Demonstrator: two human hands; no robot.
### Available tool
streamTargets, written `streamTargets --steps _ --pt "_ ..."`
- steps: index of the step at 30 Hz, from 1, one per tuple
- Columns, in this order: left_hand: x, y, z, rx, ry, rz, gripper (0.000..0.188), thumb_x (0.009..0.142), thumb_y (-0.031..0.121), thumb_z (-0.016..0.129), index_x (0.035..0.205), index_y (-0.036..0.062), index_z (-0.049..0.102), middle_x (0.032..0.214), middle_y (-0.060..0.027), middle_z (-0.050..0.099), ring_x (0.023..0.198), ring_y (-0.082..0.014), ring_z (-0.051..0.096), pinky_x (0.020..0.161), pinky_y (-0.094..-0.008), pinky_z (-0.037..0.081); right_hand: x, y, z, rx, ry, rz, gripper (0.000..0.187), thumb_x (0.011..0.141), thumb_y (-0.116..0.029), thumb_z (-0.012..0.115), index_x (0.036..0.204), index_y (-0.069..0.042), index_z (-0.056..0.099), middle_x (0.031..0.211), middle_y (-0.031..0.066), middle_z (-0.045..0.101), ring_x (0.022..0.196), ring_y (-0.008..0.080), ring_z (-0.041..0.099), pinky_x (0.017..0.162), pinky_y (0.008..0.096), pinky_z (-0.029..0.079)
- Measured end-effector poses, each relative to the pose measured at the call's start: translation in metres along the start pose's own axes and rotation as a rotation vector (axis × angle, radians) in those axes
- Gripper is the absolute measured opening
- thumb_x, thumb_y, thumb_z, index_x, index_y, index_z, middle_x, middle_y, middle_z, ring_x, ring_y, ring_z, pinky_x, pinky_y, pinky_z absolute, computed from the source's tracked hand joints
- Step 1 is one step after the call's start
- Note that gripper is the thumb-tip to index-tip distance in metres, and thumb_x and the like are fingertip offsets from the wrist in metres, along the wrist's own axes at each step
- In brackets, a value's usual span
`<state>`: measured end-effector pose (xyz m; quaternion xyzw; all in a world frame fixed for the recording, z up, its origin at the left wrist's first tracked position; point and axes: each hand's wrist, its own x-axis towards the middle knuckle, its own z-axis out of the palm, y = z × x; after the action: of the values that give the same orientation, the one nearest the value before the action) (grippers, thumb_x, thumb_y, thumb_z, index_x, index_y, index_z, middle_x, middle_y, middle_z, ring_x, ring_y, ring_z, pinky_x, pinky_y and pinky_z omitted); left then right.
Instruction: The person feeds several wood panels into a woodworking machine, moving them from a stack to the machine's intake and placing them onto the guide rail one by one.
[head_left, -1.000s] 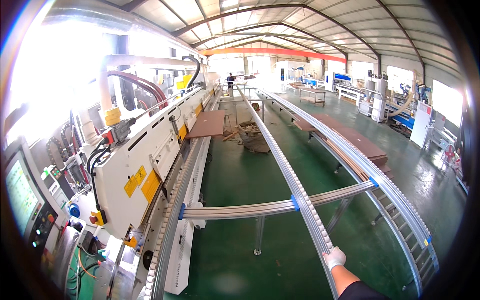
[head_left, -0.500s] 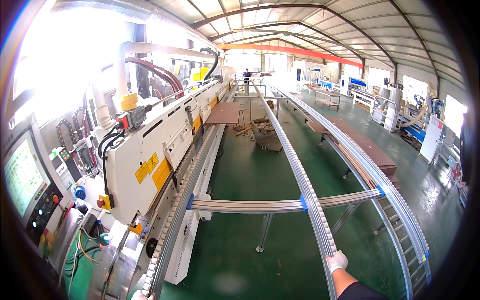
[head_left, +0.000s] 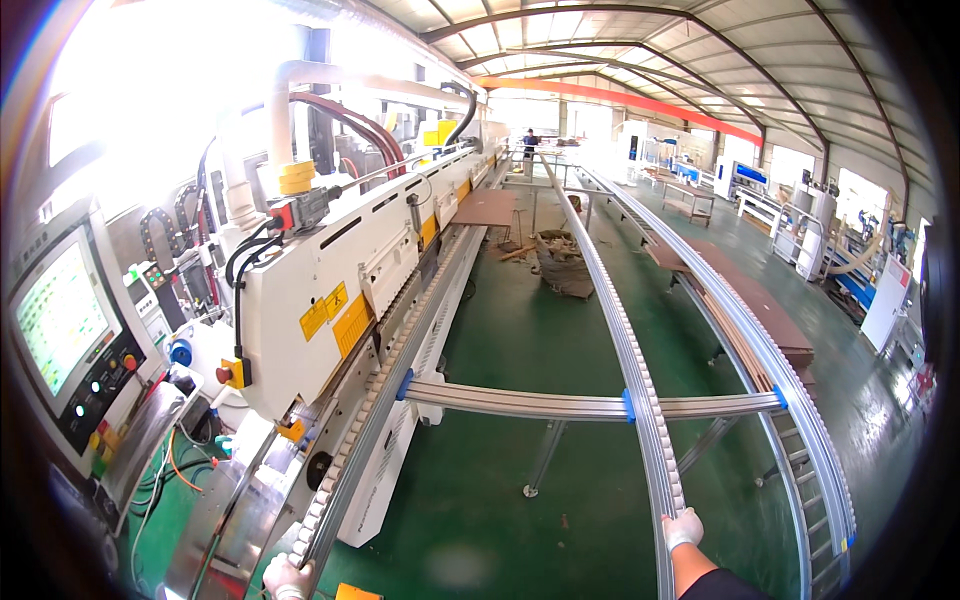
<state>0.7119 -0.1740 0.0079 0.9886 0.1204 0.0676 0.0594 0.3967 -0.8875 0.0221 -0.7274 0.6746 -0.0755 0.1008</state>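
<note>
My right hand (head_left: 684,528), in a white glove, is closed over the near part of the middle roller rail (head_left: 640,440), a long aluminium rail with a row of pale rollers. At the lower edge, my left hand (head_left: 288,577), also gloved in white, is curled against the near end of the left roller rail (head_left: 365,430), which runs along a white machine (head_left: 300,300). A cross rail (head_left: 520,400) with blue end brackets joins the rails. No loose workpiece shows in either hand.
A control panel with a lit screen (head_left: 62,310) stands at left. Brown boards (head_left: 745,300) lie stacked under the right rail (head_left: 720,300), and another brown board (head_left: 485,208) rests at the machine. Beyond are a bulging sack (head_left: 563,265) and a distant person (head_left: 530,143).
The view has turned slightly left, so the scene sits farther right. More of my left hand shows at the lower edge, and a yellow-orange piece has appeared beside it. My right hand stays on its rail.
</note>
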Motion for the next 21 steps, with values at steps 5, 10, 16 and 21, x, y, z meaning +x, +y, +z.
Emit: streamTargets --steps 5,10,16,21 --pt "-0.002 0.007 -0.011 0.016 -0.044 -0.029 0.056 0.068 0.059 0.08 0.089 0.0082 0.068 0.094 -0.0166 0.072 0.092 -0.0363 0.07 0.083 -0.0453 0.057 0.001 0.0 0.002 -0.007 -0.004 -0.013 0.05 0.076 -0.041 0.084 0.101 -0.003 0.065 0.099 0.0199 0.074 0.096 0.0385 0.072 0.086 0.0483 0.056" --pt "-0.004 0.015 -0.019 0.023 -0.063 -0.025 0.057 0.069 0.06 0.079 0.09 0.0082 0.068 0.096 -0.0166 0.071 0.093 -0.0362 0.07 0.084 -0.0451 0.056 0.004 0.004 0.003 -0.004 0.016 -0.014 0.05 0.076 -0.042 0.084 0.101 -0.002 0.065 0.1 0.0193 0.074 0.097 0.0382 0.072 0.087 0.0477 0.057" --pt "-0.005 0.012 -0.022 -0.001 -0.063 -0.021 0.056 0.069 0.059 0.079 0.089 0.0083 0.068 0.095 -0.0161 0.071 0.092 -0.0361 0.07 0.083 -0.0456 0.056 -0.003 -0.003 -0.003 -0.019 -0.007 -0.011 0.05 0.076 -0.041 0.084 0.102 -0.002 0.065 0.101 0.0199 0.074 0.098 0.038 0.072 0.088 0.0473 0.057" --pt "0.0 -0.001 0.001 0.012 -0.009 -0.008 0.054 0.068 0.058 0.079 0.087 0.0086 0.068 0.093 -0.0157 0.071 0.091 -0.036 0.07 0.082 -0.0456 0.056 -0.001 -0.002 0.001 -0.025 -0.007 -0.015 0.051 0.076 -0.042 0.084 0.102 -0.002 0.065 0.101 0.0202 0.074 0.098 0.0378 0.072 0.088 0.0473 0.057"
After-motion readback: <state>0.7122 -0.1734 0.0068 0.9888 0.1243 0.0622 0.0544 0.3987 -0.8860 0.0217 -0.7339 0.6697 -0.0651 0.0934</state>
